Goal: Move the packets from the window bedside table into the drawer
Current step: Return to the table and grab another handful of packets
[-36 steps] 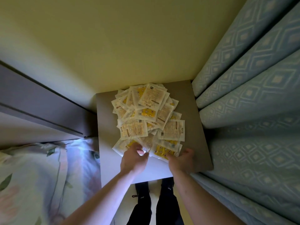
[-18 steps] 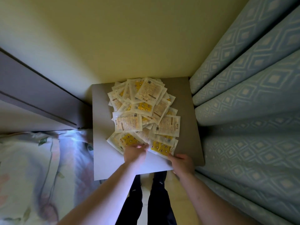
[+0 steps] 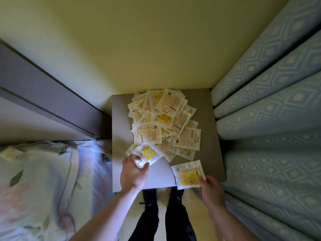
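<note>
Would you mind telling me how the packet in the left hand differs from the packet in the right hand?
The left hand pinches the left packet at its near corner, and that packet touches the pile. The right hand holds the right packet clear of the pile, out over the table's front edge. The left packet sits turned like a diamond; the right lies squarer. Both show yellow patterned faces inside pale wrappers.

A bedroom in a home. A bed with floral bedding lies on the left, with its grey headboard against a plain yellowish wall. A small bedside tabletop stands in the corner between the bed and a patterned blue curtain that hangs on the right, just beside the tabletop.
</note>
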Demonstrator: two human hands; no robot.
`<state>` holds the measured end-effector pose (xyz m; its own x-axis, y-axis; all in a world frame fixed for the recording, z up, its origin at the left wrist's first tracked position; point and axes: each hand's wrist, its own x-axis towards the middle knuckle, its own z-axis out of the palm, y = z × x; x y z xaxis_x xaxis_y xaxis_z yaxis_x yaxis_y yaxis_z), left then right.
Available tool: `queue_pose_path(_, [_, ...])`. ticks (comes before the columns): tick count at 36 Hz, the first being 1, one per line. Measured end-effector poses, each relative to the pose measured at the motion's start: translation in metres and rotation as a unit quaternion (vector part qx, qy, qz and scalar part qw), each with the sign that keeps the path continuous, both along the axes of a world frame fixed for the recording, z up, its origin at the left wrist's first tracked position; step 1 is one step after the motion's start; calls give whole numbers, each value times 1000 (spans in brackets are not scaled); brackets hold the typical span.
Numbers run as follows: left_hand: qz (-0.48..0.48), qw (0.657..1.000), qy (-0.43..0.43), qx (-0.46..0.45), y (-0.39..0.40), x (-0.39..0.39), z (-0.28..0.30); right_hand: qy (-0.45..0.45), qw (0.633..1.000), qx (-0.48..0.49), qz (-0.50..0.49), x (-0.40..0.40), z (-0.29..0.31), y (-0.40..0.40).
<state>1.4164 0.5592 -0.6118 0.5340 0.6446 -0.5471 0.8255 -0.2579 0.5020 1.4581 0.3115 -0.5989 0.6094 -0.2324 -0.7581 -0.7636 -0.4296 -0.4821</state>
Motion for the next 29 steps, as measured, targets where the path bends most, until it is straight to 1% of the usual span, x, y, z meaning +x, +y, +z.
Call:
queue_pose_path(2, [-3,1000,3,20,6,6,-3,-5,1000,30,-8,4,4,0])
queue_pose_path(4, [2,1000,-1,19,11,14,-7,-4,998,53,-16,12,4,5])
queue_pose_path(7, [40,999,7,-31,14,26,-16,-15,998,55,-28,30,-9,19])
queue_pose_path(9, [76,995,23,-66,16,34,-21,-13,998,58,-37,43,-16,32])
queue_pose_path(10, [79,994,28,-73,16,36,-22,-5,997,60,-45,49,-20,38])
queue_pose_path(13, [52,996,20,-70,16,37,-24,30,993,68,-87,63,-29,49])
queue_pose_path(16, [48,996,11,-75,17,29,-21,54,988,76,-125,70,-37,55])
queue_pose_path(18, [29,997,14,-75,19,20,-16,59,988,75,-125,69,-40,56])
queue_pose_path(20, [13,997,6,-72,23,9,-9,64,991,61,-104,65,-41,55])
queue_pose_path(22, [-40,998,-14,-41,28,-2,1,63,992,53,-94,61,-39,55])
queue_pose_path(24, [-116,992,-38,19,37,-9,10,63,993,57,-85,58,-38,56])
queue_pose_path(26, [-185,977,-82,69,50,-7,16,79,991,66,-81,57,-37,58])
queue_pose_path(28, [-253,956,-118,92,64,5,17,98,989,69,-84,58,-36,62])
queue_pose_path(29, [-282,947,-121,96,70,13,17,108,988,68,-84,60,-35,65])
